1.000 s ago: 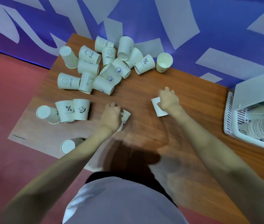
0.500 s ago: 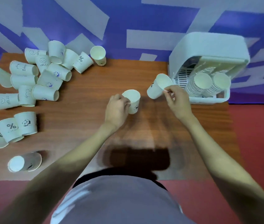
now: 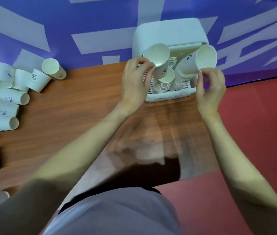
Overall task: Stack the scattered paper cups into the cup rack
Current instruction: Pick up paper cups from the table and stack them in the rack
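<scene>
The white cup rack (image 3: 169,30) stands at the table's far right edge, with stacks of nested paper cups (image 3: 164,83) inside it. My left hand (image 3: 135,80) pinches the rim of one paper cup (image 3: 158,55), held tilted over the rack's left stack. My right hand (image 3: 209,89) pinches the rim of a second cup (image 3: 200,59), tilted over the right stack. Several loose cups (image 3: 7,97) lie scattered at the table's left side.
The wooden table (image 3: 76,116) runs from the cup pile to the rack. A blue and white patterned wall (image 3: 83,22) rises behind it. Red floor (image 3: 261,124) lies to the right. One cup (image 3: 53,68) lies alone near the wall.
Both hands have carried their cups from the table's middle up to the rack, and now hold them over the stacks. My view has swung to the right.
</scene>
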Demonstrator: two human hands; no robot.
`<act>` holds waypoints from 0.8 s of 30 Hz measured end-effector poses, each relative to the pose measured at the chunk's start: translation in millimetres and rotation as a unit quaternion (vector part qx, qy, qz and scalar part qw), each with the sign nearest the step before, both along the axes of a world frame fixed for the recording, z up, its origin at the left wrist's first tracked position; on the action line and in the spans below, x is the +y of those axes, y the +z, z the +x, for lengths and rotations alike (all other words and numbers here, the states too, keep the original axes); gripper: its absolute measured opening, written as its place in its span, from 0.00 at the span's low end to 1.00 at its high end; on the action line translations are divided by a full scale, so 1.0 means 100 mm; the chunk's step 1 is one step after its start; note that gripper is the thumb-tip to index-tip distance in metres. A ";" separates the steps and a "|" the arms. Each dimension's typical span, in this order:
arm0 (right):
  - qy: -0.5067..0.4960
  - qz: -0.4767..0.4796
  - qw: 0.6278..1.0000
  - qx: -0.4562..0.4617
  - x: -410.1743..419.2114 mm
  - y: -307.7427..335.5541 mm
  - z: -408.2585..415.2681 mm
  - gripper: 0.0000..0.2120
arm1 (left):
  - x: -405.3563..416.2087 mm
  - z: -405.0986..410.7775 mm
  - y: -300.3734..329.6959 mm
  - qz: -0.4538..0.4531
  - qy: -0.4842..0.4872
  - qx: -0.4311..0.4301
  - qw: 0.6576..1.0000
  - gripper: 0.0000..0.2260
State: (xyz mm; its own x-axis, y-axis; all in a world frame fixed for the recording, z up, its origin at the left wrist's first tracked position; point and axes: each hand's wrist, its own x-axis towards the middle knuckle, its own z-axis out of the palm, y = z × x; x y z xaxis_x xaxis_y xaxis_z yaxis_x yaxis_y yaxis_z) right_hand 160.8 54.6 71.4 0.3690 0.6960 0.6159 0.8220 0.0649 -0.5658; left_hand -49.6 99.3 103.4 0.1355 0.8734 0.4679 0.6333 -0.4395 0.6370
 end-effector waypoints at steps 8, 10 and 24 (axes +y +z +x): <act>0.026 -0.036 0.999 -0.017 0.28 -0.21 0.24 0.07 | 0.20 0.34 -0.17 0.011 -0.044 0.087 0.995 0.06; 0.041 -0.068 0.997 -0.023 0.31 -0.28 0.25 0.08 | 0.20 0.36 -0.27 0.001 -0.054 0.110 0.992 0.07; 0.093 -0.275 0.955 -0.064 0.53 -0.46 0.31 0.10 | 0.23 0.53 -0.89 -0.086 -0.094 0.242 0.962 0.17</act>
